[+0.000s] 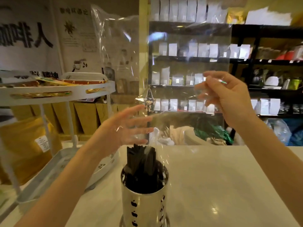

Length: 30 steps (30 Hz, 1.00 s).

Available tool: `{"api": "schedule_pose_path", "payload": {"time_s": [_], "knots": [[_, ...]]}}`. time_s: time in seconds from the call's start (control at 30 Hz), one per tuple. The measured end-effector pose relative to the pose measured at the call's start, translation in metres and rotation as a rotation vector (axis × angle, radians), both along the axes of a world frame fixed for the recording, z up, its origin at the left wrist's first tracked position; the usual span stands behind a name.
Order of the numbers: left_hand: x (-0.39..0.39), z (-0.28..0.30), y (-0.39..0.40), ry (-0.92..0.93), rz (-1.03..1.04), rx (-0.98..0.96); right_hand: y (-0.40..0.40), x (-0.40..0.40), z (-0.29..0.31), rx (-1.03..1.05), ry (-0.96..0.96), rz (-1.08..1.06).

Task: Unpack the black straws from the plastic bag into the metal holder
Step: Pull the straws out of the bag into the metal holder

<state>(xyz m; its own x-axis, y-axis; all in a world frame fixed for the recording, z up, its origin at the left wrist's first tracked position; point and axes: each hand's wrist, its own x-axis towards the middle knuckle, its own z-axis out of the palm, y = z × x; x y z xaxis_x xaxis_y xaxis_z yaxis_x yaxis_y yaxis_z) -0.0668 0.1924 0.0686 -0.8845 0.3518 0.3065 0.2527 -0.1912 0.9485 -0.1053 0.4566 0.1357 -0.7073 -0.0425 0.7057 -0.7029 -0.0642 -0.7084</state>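
The black straws point(141, 163) stand in the perforated metal holder point(145, 199) on the white counter point(221, 185). Risk: the clear plastic bag point(164, 63) drags across the straw tips and could tip them out. Right hand point(229, 94) pinches the bag; left hand point(126, 126) is spread against the film. The banner point(24, 35) bears large Chinese characters, one reading "人".

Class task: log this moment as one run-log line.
straws: in metal holder | plastic bag: lifted, looks empty | right hand: pinching bag | left hand: open
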Motion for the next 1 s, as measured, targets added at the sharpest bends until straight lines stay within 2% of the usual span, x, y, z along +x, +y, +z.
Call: {"api": "schedule_pose_path", "payload": {"time_s": [0.1,0.2,0.4,0.77,1.0], "knots": [[0.003,-0.002,-0.006,-0.011,-0.073,-0.001,0.002,0.002,0.004,-0.02,0.01,-0.014],[0.003,-0.008,-0.007,-0.031,-0.063,-0.027,0.003,0.003,0.006,0.016,0.003,-0.006],[-0.001,-0.003,-0.004,-0.048,0.02,-0.042,-0.002,0.001,0.024,-0.042,0.018,0.006],[0.023,0.05,-0.005,0.262,0.292,-0.146,0.0,0.003,0.064,-0.051,0.132,-0.01],[0.044,0.08,0.013,0.302,0.315,-0.039,0.02,0.021,0.078,-0.024,0.161,-0.094]]}}
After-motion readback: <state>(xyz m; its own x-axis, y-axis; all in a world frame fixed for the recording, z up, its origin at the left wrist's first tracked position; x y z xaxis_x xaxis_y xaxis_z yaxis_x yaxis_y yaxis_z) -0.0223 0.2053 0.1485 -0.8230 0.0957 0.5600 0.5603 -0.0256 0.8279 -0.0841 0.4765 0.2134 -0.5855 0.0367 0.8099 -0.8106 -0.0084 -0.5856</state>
